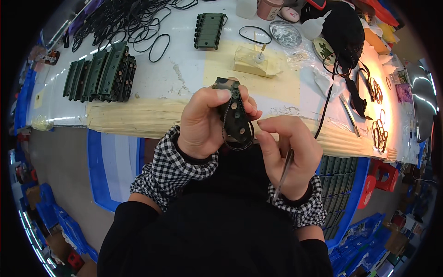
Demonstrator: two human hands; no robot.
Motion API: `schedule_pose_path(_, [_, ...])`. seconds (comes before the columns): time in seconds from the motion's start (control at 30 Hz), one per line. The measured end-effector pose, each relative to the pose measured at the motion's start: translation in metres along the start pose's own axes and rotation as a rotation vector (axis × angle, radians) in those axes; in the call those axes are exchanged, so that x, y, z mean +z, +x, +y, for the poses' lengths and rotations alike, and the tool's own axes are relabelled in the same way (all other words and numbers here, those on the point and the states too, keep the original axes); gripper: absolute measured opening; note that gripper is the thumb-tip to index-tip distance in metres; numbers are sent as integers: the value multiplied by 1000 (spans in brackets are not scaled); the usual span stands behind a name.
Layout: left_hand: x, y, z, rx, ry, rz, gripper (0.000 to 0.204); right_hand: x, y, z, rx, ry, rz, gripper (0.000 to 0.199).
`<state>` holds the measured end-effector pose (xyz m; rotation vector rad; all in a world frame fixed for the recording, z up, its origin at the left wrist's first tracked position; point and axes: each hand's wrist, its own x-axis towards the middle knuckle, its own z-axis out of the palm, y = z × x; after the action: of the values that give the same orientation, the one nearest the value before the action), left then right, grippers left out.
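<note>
Over the table's near edge, my left hand (201, 119) is closed around a dark green toy tank hull (234, 111) with round wheels along its side. A thin black toothed rubber track (238, 148) passes over the hull's upper end and hangs in a loose loop below its lower end. Just right of that loop is my right hand (294, 150), thumb and index finger curled near it. A slim metal tool (284, 173), possibly tweezers, is tucked in this hand and points down toward the wrist. Whether the right fingertips touch the track I cannot tell.
Several green hulls (108, 76) stand in a row at the left; another hull (210, 31) lies farther back. Black rubber loops (134, 21) are heaped at the far left. A tape-wrapped block (256, 63) holds an upright stick. Blue trays (94, 168) sit below the table edge.
</note>
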<state>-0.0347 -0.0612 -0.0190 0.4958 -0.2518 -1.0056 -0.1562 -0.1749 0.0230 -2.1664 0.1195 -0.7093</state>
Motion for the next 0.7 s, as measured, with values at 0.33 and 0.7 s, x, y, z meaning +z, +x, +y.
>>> schedule_pose_path(0.33, [5,-2,-9,-11,-54,238,24,20,1,7,-154,-149,82,20])
schedule_pose_path(0.7, [-7,0,-2,-69,-184,239,23,18,-9,20,-117,-15,-51,34])
